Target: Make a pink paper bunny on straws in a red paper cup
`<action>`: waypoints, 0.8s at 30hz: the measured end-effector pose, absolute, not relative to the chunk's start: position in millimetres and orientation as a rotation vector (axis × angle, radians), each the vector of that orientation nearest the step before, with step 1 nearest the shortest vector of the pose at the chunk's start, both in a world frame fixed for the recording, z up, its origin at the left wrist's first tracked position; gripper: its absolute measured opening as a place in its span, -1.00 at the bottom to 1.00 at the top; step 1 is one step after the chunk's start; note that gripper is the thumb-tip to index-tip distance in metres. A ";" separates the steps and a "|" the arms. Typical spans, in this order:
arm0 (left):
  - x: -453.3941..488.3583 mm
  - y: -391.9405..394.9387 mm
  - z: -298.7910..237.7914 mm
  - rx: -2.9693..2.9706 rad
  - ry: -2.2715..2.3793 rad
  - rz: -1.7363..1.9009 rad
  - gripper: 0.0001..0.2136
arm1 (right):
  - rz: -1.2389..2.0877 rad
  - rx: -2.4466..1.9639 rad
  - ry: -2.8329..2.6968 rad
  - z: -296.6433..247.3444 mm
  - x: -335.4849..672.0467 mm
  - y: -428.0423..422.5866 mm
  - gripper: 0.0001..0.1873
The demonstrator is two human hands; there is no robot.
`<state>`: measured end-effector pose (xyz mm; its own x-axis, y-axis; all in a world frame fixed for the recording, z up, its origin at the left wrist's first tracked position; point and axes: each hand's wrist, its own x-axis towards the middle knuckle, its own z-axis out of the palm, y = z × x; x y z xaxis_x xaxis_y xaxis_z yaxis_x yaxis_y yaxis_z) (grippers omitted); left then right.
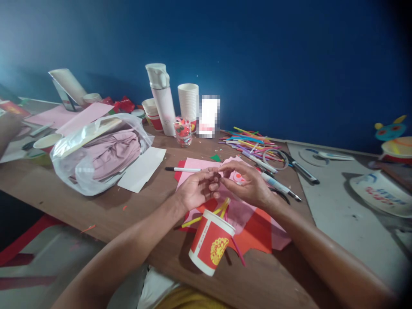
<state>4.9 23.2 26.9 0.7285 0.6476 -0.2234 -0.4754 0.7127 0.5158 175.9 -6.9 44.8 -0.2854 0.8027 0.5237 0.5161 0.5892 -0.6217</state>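
My left hand (200,187) and my right hand (247,179) meet above the coloured paper, thumbs and fingertips pinched together. Whatever lies between the fingertips is too small or hidden to make out. Partly behind my right hand is a pink piece with orange dots (238,177). Below the hands, a red and white paper cup (201,246) with a yellow pattern sits tilted at the table's near side. Yellow strips (192,222) and a magenta stick (238,252) show around it. Pink paper (193,165) overlaps orange-red paper (257,236) under the hands.
A thermos (164,109), a cup stack (188,101) and a small clear cup of scraps (183,133) stand at the back. Left lies a plastic bag (103,154); right are coloured sticks (247,143), a tape ring (275,159) and a utility knife (304,171).
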 end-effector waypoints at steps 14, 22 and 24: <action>7.1 21.6 28.3 0.429 0.529 0.655 -0.89 | 0.117 -1.092 -2.046 42.6 182.1 -4.8 -0.70; 9.6 20.9 27.9 0.440 0.550 0.648 -0.93 | -0.107 -1.081 -2.194 43.6 182.4 -4.1 -0.77; 10.1 20.0 28.0 0.445 0.554 0.645 -0.93 | -0.140 -1.087 -2.190 42.2 182.6 -3.2 -0.80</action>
